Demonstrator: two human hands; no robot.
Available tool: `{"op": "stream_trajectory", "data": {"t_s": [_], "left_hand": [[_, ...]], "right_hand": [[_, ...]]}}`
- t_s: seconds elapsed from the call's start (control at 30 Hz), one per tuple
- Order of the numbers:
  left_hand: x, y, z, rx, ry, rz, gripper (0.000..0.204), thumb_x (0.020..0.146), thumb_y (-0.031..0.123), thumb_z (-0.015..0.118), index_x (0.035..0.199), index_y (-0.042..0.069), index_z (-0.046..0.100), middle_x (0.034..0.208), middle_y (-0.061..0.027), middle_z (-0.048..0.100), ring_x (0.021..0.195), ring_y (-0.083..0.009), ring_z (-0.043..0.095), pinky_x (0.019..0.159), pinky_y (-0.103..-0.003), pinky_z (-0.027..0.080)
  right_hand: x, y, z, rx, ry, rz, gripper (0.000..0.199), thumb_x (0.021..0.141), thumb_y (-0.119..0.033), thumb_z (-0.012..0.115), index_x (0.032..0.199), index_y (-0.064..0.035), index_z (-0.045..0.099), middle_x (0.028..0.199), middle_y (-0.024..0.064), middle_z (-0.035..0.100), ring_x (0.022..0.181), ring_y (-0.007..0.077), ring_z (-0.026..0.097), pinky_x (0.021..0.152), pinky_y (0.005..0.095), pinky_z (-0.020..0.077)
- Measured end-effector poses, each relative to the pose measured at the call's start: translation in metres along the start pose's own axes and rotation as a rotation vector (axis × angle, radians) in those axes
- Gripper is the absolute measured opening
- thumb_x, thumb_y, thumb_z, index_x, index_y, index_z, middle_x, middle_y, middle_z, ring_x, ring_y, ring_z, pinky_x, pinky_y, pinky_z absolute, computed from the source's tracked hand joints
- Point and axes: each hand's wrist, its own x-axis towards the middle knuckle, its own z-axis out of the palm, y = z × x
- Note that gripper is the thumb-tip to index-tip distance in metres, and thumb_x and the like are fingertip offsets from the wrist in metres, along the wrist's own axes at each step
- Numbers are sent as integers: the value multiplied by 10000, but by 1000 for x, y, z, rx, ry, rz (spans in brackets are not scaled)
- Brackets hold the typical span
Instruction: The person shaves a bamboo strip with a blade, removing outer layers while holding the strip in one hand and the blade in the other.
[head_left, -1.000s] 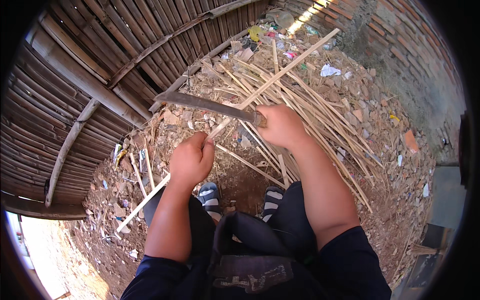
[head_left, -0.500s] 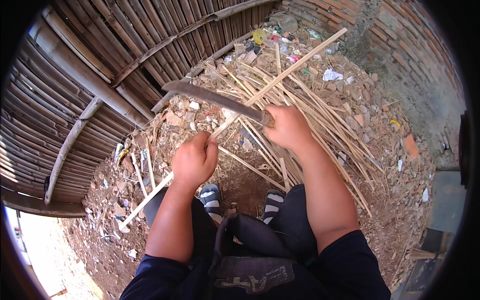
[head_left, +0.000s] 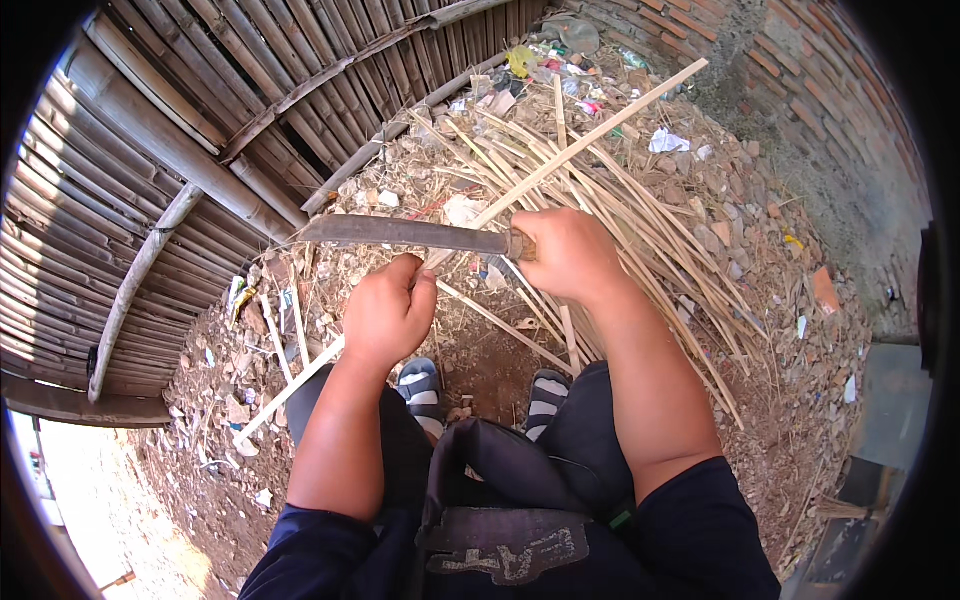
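My left hand point(head_left: 388, 318) is closed around a long pale bamboo strip point(head_left: 560, 158), which slants from the lower left up to the far right. My right hand point(head_left: 568, 250) grips the wooden handle of a machete point(head_left: 405, 233). Its dark, broad blade points left and lies across the strip just beyond my left fist. Whether the edge touches the strip I cannot tell. Beneath and beyond my right hand, many similar bamboo strips point(head_left: 655, 235) lie in a loose heap on the ground.
A bamboo-slat wall point(head_left: 130, 250) rises at the left, and a brick wall point(head_left: 800, 100) curves along the far right. Rubble and litter, including a yellow plastic bag point(head_left: 520, 62), cover the ground. My sandalled feet point(head_left: 420, 390) are just below my hands. Grey panels point(head_left: 890, 400) stand at the right.
The machete blade has swung down from an upward tilt to nearly level, its tip moving nearer to me. My left hand keeps its hold on the bamboo strip.
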Motion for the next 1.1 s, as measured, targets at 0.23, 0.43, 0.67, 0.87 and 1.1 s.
{"op": "stream_trajectory", "data": {"t_s": [0.23, 0.43, 0.67, 0.87, 1.1], "left_hand": [[-1, -5, -17, 3, -30, -31, 232, 972, 255, 619, 922, 36, 679, 742, -223, 669, 718, -445, 672, 660, -518, 516], [1, -2, -9, -58, -37, -46, 255, 974, 274, 608, 938, 34, 687, 769, -224, 683, 747, -451, 678, 700, -526, 526], [1, -12, -9, -63, -125, -13, 256, 992, 257, 615, 918, 20, 679, 679, -209, 635, 655, -393, 660, 630, -470, 502], [2, -8, -6, -34, -136, -56, 319, 1025, 323, 631, 917, 29, 690, 651, -182, 621, 629, -379, 640, 618, -464, 492], [2, -12, -7, -28, -121, -7, 381, 1053, 379, 598, 912, 32, 666, 727, -214, 657, 710, -440, 654, 662, -513, 501]], "right_hand": [[9, 59, -8, 299, 310, 265, 239, 846, -177, 755, 1042, -42, 728, 869, 188, 743, 792, 367, 717, 724, 433, 544], [3, 11, 6, 94, 215, 51, 259, 778, -204, 760, 1006, -84, 728, 844, 188, 725, 816, 414, 700, 738, 501, 553], [5, 32, 6, 77, 72, 12, 324, 808, -236, 802, 1038, -19, 728, 874, 205, 725, 817, 389, 705, 748, 454, 541], [3, 18, 8, 180, 72, 196, 273, 855, -316, 782, 1033, -112, 739, 860, 182, 720, 840, 412, 699, 742, 500, 545], [9, 44, 14, 133, 70, 69, 251, 868, -310, 778, 1013, -109, 735, 850, 186, 720, 824, 404, 697, 735, 480, 545]]}}
